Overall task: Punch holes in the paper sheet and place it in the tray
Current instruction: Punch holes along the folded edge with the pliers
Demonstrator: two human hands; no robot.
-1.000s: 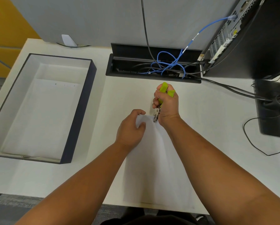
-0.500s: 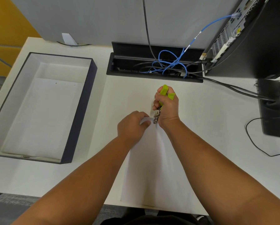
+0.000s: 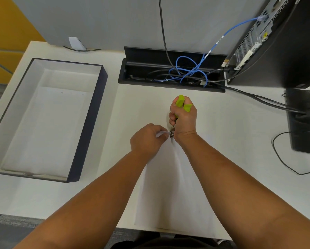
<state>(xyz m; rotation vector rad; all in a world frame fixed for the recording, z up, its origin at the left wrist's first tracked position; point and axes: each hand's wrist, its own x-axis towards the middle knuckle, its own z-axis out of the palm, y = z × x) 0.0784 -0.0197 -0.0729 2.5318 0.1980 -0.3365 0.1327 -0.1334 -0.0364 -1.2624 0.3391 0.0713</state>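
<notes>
Two hands meet at the far edge of the paper sheet (image 3: 172, 186). The left hand (image 3: 148, 139) pinches that edge; the right hand (image 3: 184, 119) is fisted tight around a green-handled hole punch (image 3: 182, 105), its metal head on the edge. The sheet lies on the desk (image 3: 231, 141), well right of the tray (image 3: 89, 123).

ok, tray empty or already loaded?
Loaded: the tray holds white punched sheets, small holes visible near the far edge. How many, cannot tell.

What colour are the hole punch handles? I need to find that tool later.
Lime green, clear in the head view: the hole punch handles stick out of the right hand.
</notes>
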